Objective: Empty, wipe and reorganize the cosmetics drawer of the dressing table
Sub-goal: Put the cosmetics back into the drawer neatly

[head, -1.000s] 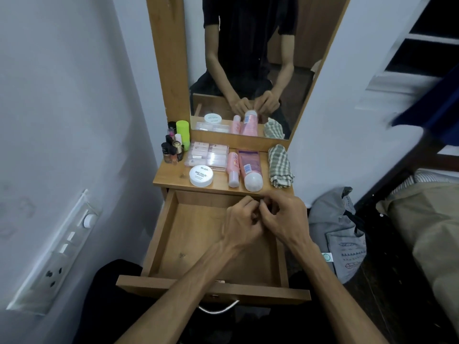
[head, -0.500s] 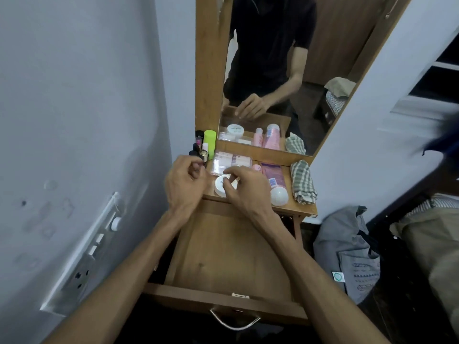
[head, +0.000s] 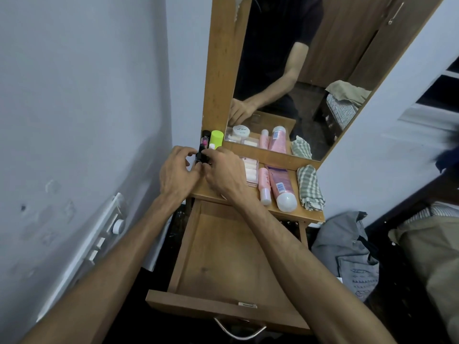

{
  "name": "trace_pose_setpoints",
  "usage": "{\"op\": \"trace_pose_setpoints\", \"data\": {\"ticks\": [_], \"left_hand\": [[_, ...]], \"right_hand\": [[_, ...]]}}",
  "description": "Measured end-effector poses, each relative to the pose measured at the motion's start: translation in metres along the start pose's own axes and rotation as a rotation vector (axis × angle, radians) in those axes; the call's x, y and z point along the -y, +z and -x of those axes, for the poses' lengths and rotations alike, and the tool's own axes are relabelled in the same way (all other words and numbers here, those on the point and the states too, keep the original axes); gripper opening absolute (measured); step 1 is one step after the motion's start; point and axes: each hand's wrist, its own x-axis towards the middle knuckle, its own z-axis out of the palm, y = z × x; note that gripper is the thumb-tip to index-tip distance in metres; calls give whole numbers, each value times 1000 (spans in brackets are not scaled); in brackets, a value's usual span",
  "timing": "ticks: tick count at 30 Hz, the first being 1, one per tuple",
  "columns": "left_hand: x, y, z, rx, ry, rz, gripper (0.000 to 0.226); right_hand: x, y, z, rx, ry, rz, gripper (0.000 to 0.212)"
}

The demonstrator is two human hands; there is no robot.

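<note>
The wooden drawer [head: 223,256] is pulled out below the dressing table top and holds nothing. On the top's left corner stands a cluster of small dark bottles [head: 201,156] beside a lime-green tube [head: 216,138]. My left hand [head: 177,173] and my right hand [head: 227,173] meet at that cluster, fingers curled round the small dark bottles. To the right lie a clear box of pale items [head: 250,173], a small pink bottle [head: 264,186], a larger pink tube with a white cap [head: 282,188] and a folded checked cloth [head: 310,187].
A mirror [head: 285,70] rises behind the top and reflects the items and a person's arm. A grey wall with a switch panel [head: 109,232] closes in on the left. A grey bag [head: 347,252] sits on the floor at the right, next to a bed.
Both hands have moved from the drawer's back edge up and left to the bottle cluster at the top's left corner. The view has swung left.
</note>
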Motion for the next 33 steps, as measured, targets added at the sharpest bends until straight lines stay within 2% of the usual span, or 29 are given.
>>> {"op": "trace_pose_setpoints", "data": {"ticks": [4,8,11,19,29,33], "left_hand": [[0,-1,2,-14,-16,6,29],[-5,0,4,-35,-71,46,27],[-5,2,4,-20,-53,63,34],[1,6,6,-22,15,65,28],[3,5,27,-112,60,171,27],[-9,2,45,-130,106,213,28]], "right_hand": [[-1,1,0,-7,-1,-2,30],[-1,-1,0,-28,30,-24,37],[-3,-2,1,-50,47,-54,40],[-14,-11,-10,112,-65,113,47],[-27,-18,-10,74,-39,155,26],[-31,-29,-1,10,-25,125,20]]}}
